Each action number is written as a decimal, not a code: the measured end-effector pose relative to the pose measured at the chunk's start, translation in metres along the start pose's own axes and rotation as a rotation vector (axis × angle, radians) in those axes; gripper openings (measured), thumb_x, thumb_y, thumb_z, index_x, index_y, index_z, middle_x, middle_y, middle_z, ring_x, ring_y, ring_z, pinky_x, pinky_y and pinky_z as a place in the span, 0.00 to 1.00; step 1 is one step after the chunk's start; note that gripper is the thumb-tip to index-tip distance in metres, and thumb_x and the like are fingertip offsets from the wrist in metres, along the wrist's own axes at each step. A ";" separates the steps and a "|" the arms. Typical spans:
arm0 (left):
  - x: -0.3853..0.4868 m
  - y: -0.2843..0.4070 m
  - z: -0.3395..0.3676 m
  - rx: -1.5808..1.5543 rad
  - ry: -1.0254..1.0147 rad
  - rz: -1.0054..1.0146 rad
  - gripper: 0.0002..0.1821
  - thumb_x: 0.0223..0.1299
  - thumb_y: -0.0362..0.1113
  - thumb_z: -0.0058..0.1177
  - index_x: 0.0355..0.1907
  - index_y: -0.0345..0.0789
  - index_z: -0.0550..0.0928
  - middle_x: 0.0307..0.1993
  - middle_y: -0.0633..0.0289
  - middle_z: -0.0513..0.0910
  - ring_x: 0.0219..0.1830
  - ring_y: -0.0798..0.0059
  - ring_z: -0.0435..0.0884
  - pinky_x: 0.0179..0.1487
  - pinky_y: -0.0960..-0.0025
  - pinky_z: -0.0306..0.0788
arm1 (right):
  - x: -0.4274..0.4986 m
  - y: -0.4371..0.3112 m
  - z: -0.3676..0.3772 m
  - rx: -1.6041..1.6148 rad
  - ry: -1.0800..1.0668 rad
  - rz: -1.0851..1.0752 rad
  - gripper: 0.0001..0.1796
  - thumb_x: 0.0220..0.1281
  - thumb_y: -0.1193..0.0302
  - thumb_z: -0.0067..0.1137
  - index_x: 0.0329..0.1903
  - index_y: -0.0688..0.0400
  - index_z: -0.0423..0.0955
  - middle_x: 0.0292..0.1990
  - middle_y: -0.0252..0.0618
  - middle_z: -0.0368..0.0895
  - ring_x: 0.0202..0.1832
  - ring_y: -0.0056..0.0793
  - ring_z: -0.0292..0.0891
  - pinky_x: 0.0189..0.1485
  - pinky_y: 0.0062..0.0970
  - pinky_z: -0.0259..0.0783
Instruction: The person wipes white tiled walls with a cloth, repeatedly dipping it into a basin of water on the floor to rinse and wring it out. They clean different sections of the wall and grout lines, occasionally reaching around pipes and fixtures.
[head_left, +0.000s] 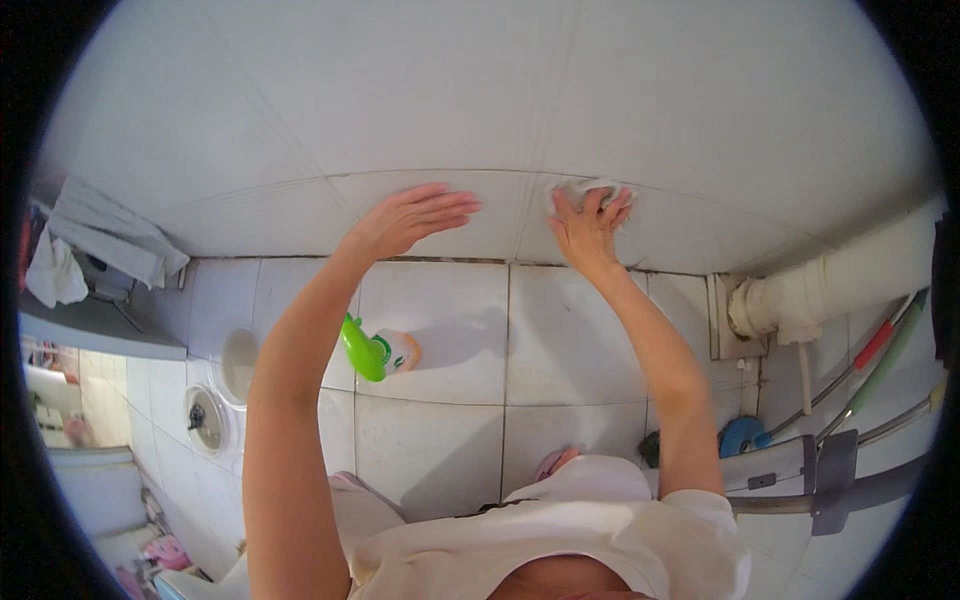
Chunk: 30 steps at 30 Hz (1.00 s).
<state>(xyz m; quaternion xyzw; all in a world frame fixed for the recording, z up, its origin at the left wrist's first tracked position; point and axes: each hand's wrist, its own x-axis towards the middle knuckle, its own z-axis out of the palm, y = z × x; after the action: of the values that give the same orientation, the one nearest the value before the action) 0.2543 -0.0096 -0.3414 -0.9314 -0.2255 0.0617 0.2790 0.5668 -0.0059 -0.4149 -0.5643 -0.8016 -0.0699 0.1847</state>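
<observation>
My right hand (591, 229) presses a crumpled white cloth (592, 187) against the lower part of the white tiled wall (465, 112), fingers spread over it. Left of it, my left hand (416, 217) is held at the same wall with straight fingers and nothing in it. Whether its palm touches the tile cannot be seen. A spray bottle (397, 352) with a bright green spray head (364, 351) stands on the floor tiles (442, 442), beside my left forearm.
On the right, a thick white drainpipe (840, 281) meets the floor near several mop or broom handles (885, 360) and a blue round mop head (742, 436). Round white containers (206, 416) stand at left. Grey-white towels (112, 232) hang over a dark ledge (97, 326).
</observation>
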 end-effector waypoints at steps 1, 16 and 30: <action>-0.009 -0.001 0.000 -0.023 0.009 -0.036 0.35 0.55 0.28 0.48 0.68 0.48 0.63 0.73 0.78 0.52 0.74 0.84 0.47 0.75 0.69 0.46 | 0.002 -0.006 -0.009 0.000 -0.214 -0.054 0.27 0.65 0.57 0.52 0.66 0.39 0.59 0.69 0.61 0.36 0.67 0.77 0.18 0.59 0.76 0.36; -0.112 0.011 0.031 -0.215 0.077 -0.437 0.34 0.50 0.24 0.51 0.63 0.49 0.69 0.72 0.79 0.53 0.73 0.81 0.48 0.76 0.60 0.44 | 0.001 -0.047 0.090 -0.753 0.046 -0.875 0.36 0.67 0.55 0.43 0.74 0.38 0.41 0.75 0.20 0.38 0.77 0.32 0.23 0.74 0.47 0.19; -0.190 0.020 0.066 -0.080 -0.053 -0.652 0.39 0.48 0.28 0.53 0.66 0.54 0.66 0.73 0.77 0.52 0.75 0.79 0.45 0.75 0.50 0.40 | 0.035 -0.083 0.058 -0.917 0.135 -0.847 0.38 0.62 0.58 0.50 0.73 0.29 0.45 0.73 0.09 0.44 0.75 0.18 0.34 0.75 0.32 0.29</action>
<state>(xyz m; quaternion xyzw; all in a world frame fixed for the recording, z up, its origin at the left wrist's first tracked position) 0.0774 -0.0785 -0.4097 -0.8183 -0.5213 -0.0155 0.2414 0.4662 0.0141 -0.4468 -0.2140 -0.8308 -0.5091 -0.0697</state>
